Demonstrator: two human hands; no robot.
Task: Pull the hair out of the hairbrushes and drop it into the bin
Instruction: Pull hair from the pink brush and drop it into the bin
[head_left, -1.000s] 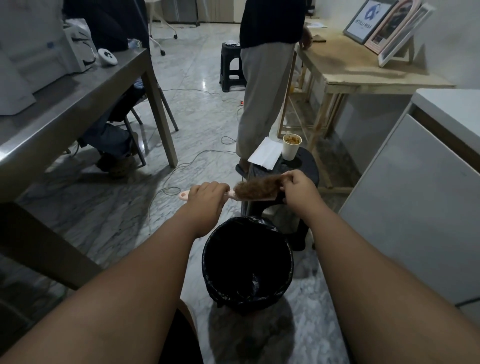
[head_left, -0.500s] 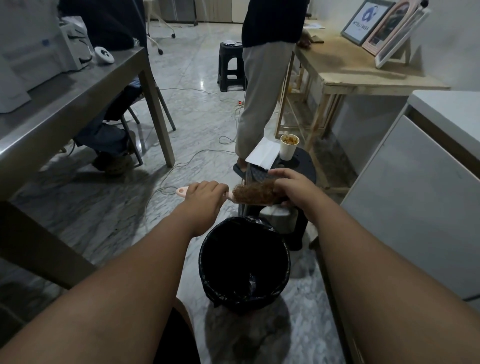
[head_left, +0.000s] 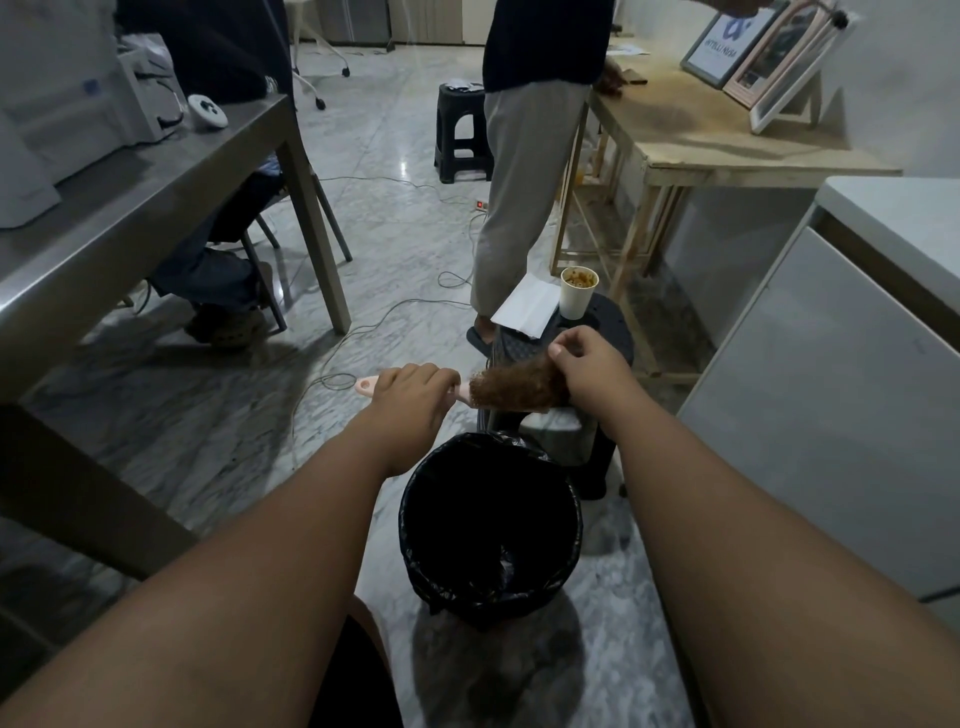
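A pink hairbrush (head_left: 367, 385) is held level above the floor, its head buried in a thick mat of brown hair (head_left: 511, 387). My left hand (head_left: 413, 397) is wrapped around the handle. My right hand (head_left: 589, 366) pinches the hair at the far end of the brush head, thumb and fingers closed on it. Just below and nearer to me stands a round bin (head_left: 415, 535) lined with a black bag, open and dark inside.
A black stool (head_left: 605, 317) behind the brush carries a paper cup (head_left: 577, 292) and a white paper (head_left: 524, 309). A person (head_left: 524, 171) stands beyond it by a wooden table (head_left: 727, 140). A metal table (head_left: 130, 208) is at left, a white cabinet (head_left: 831, 389) at right. Cables (head_left: 363, 327) lie on the floor.
My right hand has shifted its hold at the brush's far end, its fingers now lifted and pinching the hair. The left hand keeps the handle steady.
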